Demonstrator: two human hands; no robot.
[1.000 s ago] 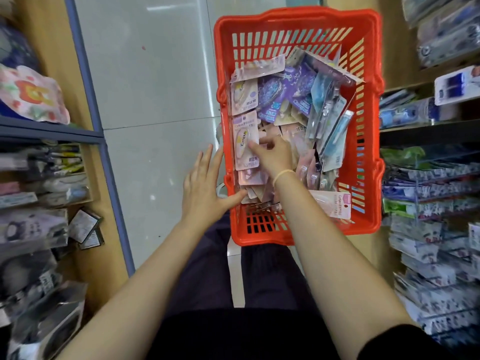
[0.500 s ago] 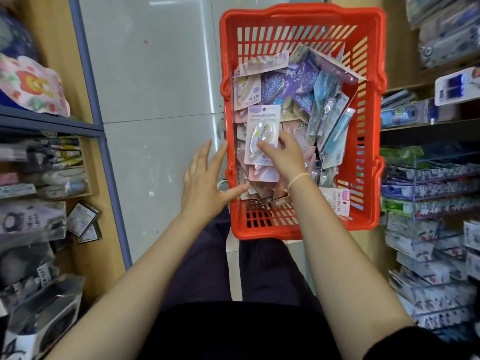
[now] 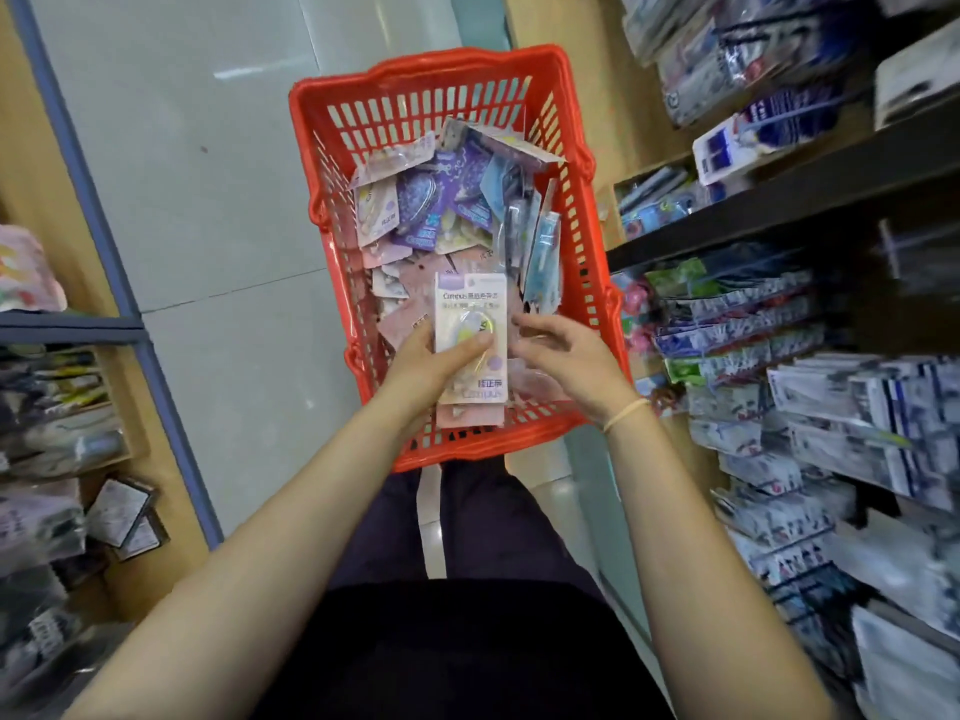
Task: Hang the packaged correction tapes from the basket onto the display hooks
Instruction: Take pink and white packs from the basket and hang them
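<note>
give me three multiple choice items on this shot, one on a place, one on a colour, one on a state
1. Where are the display hooks with hung packs?
A. on the person's right
B. on the floor behind the basket
C. inside the basket

2. What colour is the basket?
A. blue
B. red
C. green

3. What holds the white Campus correction tape pack?
A. nothing, it lies flat in the basket
B. a display hook
C. the left hand

Answers: 1 A, the racks of hung packs fill the right side. 2 B, its slatted walls and rim are red. 3 C, the left thumb presses across the pack's front while the right hand is beside it.
</note>
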